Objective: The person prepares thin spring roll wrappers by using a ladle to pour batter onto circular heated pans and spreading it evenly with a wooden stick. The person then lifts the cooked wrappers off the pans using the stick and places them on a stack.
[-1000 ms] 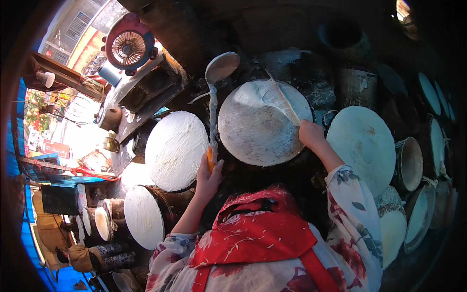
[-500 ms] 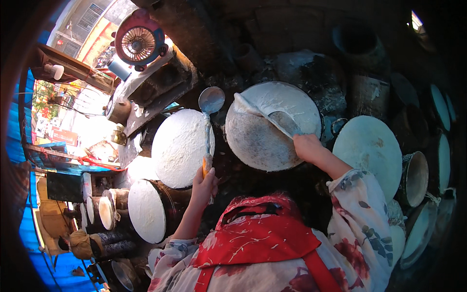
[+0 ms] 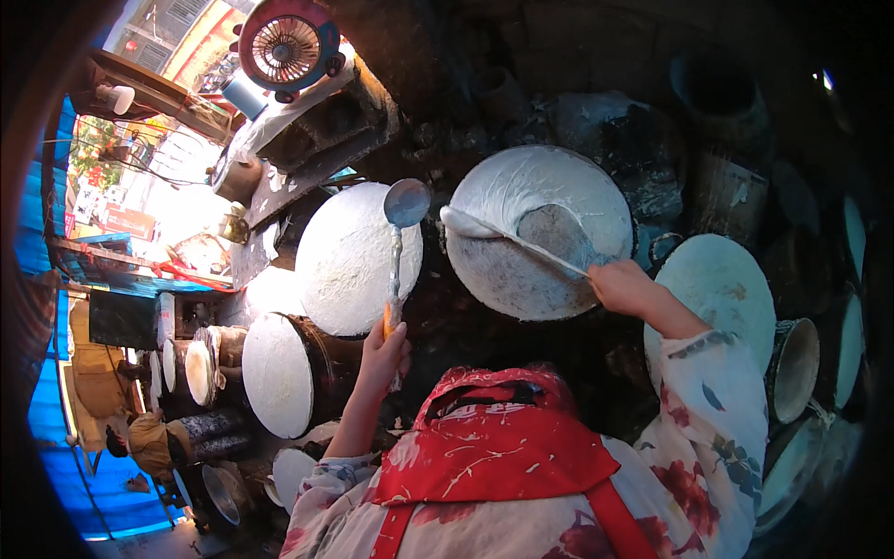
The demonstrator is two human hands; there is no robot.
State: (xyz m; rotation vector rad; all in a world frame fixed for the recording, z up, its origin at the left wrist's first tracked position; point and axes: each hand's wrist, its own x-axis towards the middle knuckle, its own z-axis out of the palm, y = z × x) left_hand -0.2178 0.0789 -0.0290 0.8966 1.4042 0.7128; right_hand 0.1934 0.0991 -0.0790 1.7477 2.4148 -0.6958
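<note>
My left hand (image 3: 380,359) is closed around the orange handle of a ladle (image 3: 407,203). The ladle points away from me, its bowl up between two round griddles and its shaft smeared with white batter. My right hand (image 3: 626,287) grips one end of a long, thin batter spreader (image 3: 535,250) lying slantwise across the middle griddle (image 3: 559,293). A thick lump of batter (image 3: 466,222) clings to the spreader's far end. White batter coats the griddle's far side in streaks, while a greyish patch shows around the middle.
Left of the ladle stands a griddle covered in white batter (image 3: 345,265); another coated griddle (image 3: 277,382) is nearer. A pale-topped griddle (image 3: 717,279) lies right of my right hand. A small fan (image 3: 284,51) stands far left. A person (image 3: 154,447) is at the left.
The spreader has swung round on the middle griddle, and batter now streaks over more of its far left part. Both hands keep their grips. The whole view has shifted slightly.
</note>
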